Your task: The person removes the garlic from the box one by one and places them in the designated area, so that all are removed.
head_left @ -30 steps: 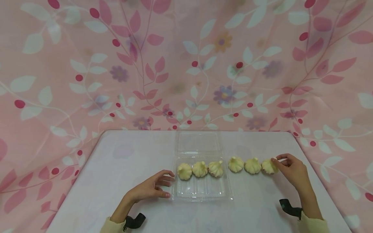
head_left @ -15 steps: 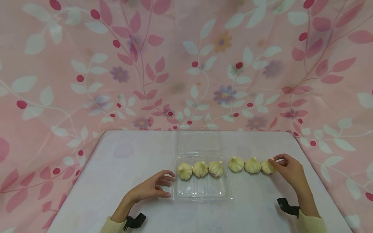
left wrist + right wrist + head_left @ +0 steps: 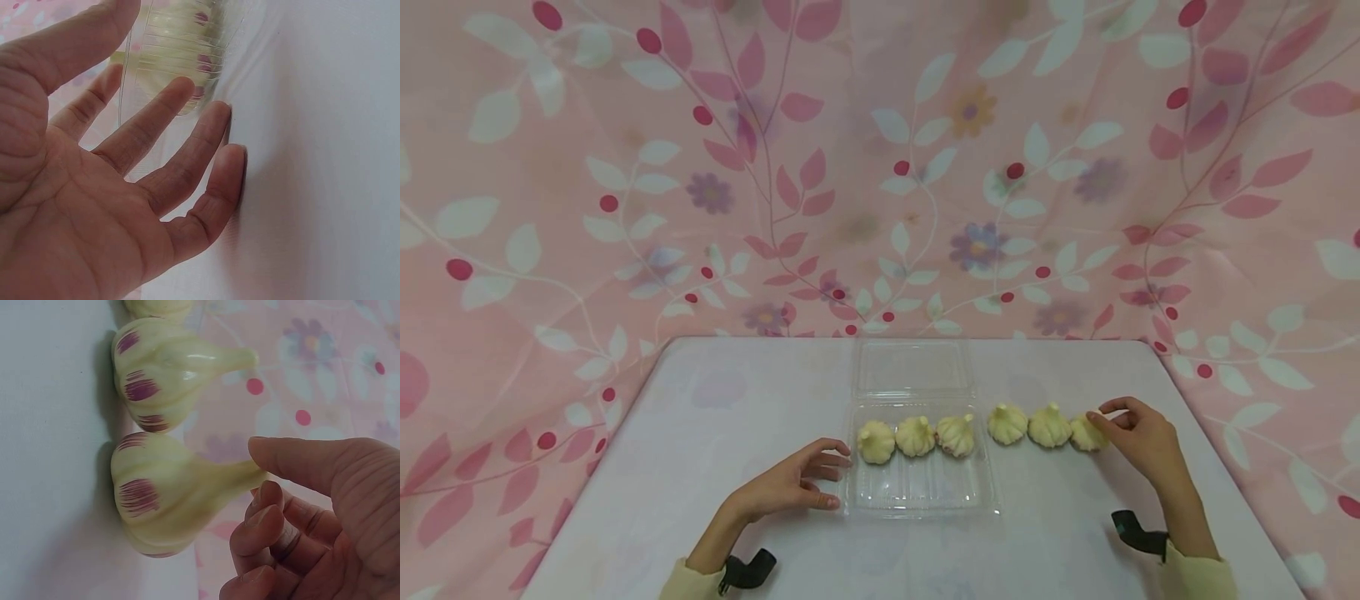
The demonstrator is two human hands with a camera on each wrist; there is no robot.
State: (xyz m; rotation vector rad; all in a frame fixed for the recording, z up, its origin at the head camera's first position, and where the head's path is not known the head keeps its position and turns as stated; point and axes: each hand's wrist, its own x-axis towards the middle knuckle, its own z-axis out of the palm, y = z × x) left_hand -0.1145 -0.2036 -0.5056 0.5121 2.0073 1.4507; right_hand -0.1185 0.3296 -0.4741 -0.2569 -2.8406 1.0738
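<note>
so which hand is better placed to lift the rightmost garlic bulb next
Probably the right hand: it pinches that garlic bulb by the stem; the left hand is left of the clear plastic container.

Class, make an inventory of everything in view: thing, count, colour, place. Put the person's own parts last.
Boxed garlic bulbs: three, pale yellow, in the box's far half
Loose garlic bulbs: three, pale yellow with purple streaks, right of the box
Box: one, clear, on the table, lid open behind
Table: one, whitish, under everything
Cloth: pink, flowered, behind the table
Wrist cameras: two, black, at the wrists
Sleeves: two, cream, bottom edge
Left hand: one, by the box's left edge
Right hand: one, pinching the rightmost bulb's stem
</note>
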